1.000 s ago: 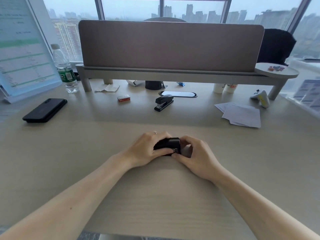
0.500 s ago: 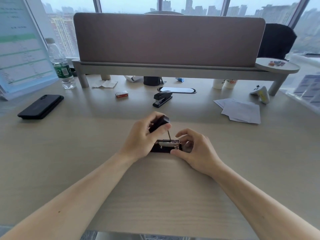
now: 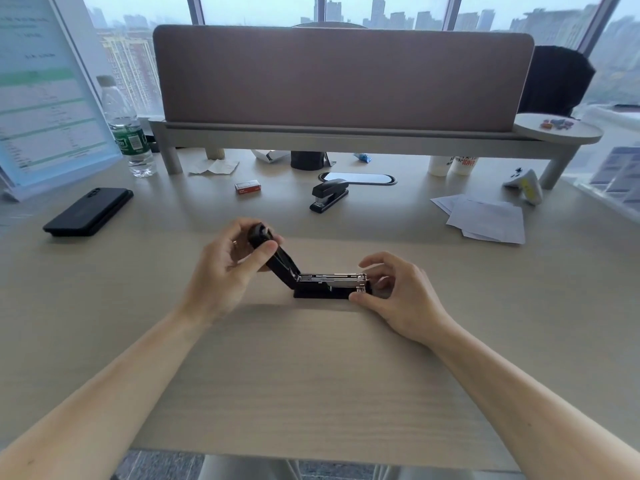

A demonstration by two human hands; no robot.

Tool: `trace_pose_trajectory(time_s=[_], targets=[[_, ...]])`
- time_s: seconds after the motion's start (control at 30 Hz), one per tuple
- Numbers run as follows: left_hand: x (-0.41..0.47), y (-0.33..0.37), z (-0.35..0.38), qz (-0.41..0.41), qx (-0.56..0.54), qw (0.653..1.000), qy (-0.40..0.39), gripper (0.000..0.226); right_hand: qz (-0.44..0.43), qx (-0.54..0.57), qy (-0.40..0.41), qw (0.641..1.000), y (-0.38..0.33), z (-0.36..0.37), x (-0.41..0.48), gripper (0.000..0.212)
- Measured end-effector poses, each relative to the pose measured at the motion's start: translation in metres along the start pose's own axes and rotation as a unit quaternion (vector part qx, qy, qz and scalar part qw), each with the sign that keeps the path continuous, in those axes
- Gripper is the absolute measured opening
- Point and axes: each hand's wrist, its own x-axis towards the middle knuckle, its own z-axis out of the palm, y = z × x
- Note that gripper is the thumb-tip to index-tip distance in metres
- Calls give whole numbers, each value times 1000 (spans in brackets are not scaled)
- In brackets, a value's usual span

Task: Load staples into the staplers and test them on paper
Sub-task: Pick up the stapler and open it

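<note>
Near stapler (image 3: 329, 284) sits on the desk (image 3: 311, 393) in front of me, lid swung up and left — my left hand (image 3: 225, 268) pinches the lid end, my right hand (image 3: 398, 296) pinches the front of the base. Metal channel exposed; can't tell if staples are in. Staple box (image 3: 248, 187), second stapler (image 3: 328, 195) and paper (image 3: 485, 220) lie far, untouched — loading and testing are left, I judge.

1. Two staplers are sitting on the desk: one (image 3: 330, 285) at centre, one (image 3: 328, 195) at 12 o'clock.
2. One staple box (image 3: 247, 187) is lying at 11 o'clock.
3. One phone (image 3: 88, 212) is lying at 10 o'clock.
4. One bottle (image 3: 127, 133) is standing at 10 o'clock.
</note>
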Motion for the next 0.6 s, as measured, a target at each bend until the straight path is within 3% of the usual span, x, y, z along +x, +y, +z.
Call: trace_pose_trajectory(time_s=[0.13, 0.23, 0.6], targets=[[-9, -17, -34, -74, 61, 995, -9, 27, 4, -3, 3, 1000, -1, 0, 1, 43], [-10, -27, -46, -109, 112, 987, -40, 25, 8, -5, 4, 1000, -1, 0, 2, 42], [-12, -29, -42, -54, 201, 975, -79, 22, 10, -13, 7, 1000, 0, 0, 1, 38]])
